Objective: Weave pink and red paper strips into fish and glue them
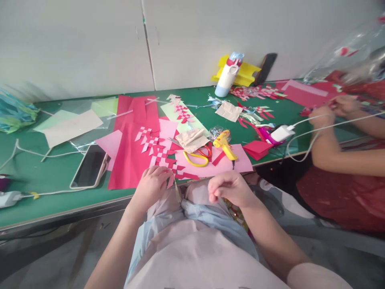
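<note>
A phone [89,166] lies face up on the green table [45,192] at my far left. My left hand [152,184] curls at the table edge, fingers pinching the near end of the pink-and-red woven paper strip [159,154]. My right hand [230,188] hovers over my lap, fingertips pressed loosely together; I cannot tell whether it holds anything. Beyond lie scissors [198,156] and a yellow glue gun [224,144].

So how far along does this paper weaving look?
Done: a pink-and-red woven strip lies on the green table. In hand: the left hand pinches its near end; the right hand hovers closed, seemingly empty. Left: loose strip ends still stick out.
</note>
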{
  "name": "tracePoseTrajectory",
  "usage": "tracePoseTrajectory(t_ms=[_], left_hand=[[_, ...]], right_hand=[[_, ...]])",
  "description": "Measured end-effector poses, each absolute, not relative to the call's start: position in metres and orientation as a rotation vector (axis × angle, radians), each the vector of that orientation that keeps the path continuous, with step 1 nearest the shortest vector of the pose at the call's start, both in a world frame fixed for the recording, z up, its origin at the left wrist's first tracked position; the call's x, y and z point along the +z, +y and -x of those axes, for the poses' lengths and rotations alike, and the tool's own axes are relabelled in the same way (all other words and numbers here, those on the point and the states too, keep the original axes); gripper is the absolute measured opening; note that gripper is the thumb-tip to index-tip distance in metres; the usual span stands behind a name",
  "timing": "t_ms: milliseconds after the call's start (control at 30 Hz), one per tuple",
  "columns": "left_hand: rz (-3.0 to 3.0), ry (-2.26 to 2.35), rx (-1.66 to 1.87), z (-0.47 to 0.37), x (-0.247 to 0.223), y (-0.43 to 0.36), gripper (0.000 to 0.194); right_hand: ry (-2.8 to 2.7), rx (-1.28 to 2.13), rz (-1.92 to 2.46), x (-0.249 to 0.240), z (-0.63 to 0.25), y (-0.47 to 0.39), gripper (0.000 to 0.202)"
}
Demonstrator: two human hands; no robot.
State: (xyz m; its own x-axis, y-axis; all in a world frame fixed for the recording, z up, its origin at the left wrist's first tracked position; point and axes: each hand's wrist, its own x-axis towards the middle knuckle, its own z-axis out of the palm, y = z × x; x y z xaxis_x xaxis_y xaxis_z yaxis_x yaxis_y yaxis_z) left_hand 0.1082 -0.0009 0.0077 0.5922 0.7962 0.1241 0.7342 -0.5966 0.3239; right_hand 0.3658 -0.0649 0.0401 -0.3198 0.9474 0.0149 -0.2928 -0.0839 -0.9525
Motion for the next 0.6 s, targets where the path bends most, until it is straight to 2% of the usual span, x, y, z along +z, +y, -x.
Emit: tracePoseTrajectory(t_ms=[100, 267, 367, 500, 600], left_hand=[[-2.501, 1.251, 0.461, -0.106, 0.006, 0.002, 0.038], [-2.279, 1.436, 0.770, -0.102, 0.005, 0.002, 0.035], [-2.230, 1.601, 0.798, -0.096, 0.005, -0.002, 0.035], [-2.337, 1.586, 0.780, -0.091, 0.006, -0.006, 0.034], [-2.414, 1.453, 0.864, -0.104, 0.011, -0.011, 0.033]], right_hand=[[-1.187, 1.545, 0.881, 0.039, -0.386, -0.070, 0.019], [-1.168, 1.499, 1.445, 0.012, -0.419, -0.086, 0.022], [-1.155, 1.432, 1.664, -0.015, -0.434, -0.095, 0.021], [-1.140, 1.453, 1.763, -0.036, -0.439, -0.104, 0.023], [-1.119, 1.511, 1.694, -0.032, -0.427, -0.106, 0.022]])
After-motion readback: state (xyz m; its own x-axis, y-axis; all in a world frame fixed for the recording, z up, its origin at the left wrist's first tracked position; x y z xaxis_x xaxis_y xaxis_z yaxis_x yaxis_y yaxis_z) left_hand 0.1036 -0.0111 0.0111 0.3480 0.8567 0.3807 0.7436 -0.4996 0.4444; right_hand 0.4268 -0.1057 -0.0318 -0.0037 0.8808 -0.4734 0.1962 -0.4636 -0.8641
